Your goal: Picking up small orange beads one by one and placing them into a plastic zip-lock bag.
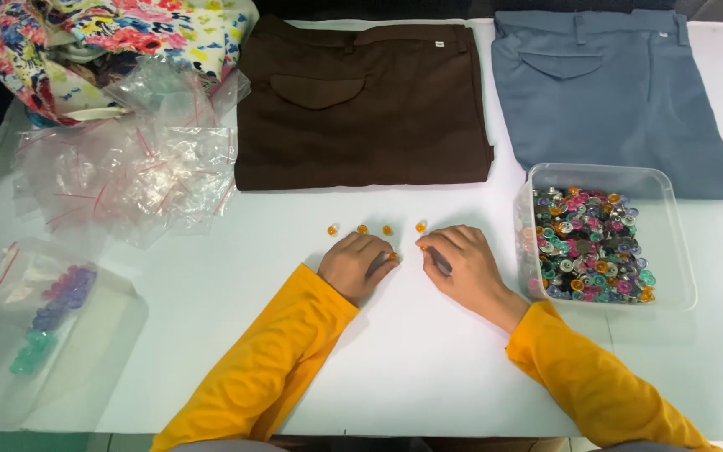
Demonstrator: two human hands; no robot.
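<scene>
**Both hands down at the row of orange beads**

I'm looking down now. Far left of the fingers sits a clear tub (119,314) with purple and green beads, and above it a heap of small plastic bags (131,172). The left hand (356,266) rests curled on the table (412,360), fingertips pinching an orange bead (392,255). Just beyond the fingertips, orange beads (361,228) lie in a row. The right hand (462,266) is curled too, pinching another bead (422,248). Right of those fingers, a clear box (671,251) of mixed buttons. Brown trousers (361,109) and blue trousers (612,92) lie beyond.
</scene>
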